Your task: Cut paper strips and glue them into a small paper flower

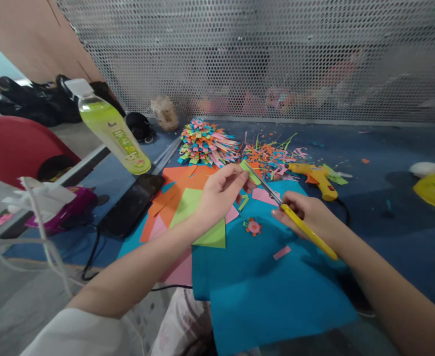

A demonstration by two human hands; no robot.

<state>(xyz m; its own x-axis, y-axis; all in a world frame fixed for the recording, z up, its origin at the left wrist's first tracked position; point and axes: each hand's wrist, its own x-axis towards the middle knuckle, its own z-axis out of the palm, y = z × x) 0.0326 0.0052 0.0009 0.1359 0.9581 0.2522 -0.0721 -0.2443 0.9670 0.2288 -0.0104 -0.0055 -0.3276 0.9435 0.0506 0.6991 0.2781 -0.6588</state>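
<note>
My left hand [223, 193] pinches a small light green paper strip [250, 173]. In my right hand [306, 212] are yellow-handled scissors [308, 230], their blades lying along the green strip. Below the hands, a small pink and orange paper flower [254, 227] lies on blue paper [277, 296]. A pink paper piece [282, 253] rests to its lower right. Left of it, under my left forearm, green sheets [212, 235] overlap orange sheets [175, 195]. Behind my left hand stands a cone of layered, multicoloured paper strips [204, 143].
Paper scraps [269, 155] are heaped behind the scissors, beside a yellow glue gun [316, 179]. On the left are a drink bottle [115, 131], a black phone [130, 205] and white cables [47, 242]. A perforated metal panel [258, 59] stands along the back.
</note>
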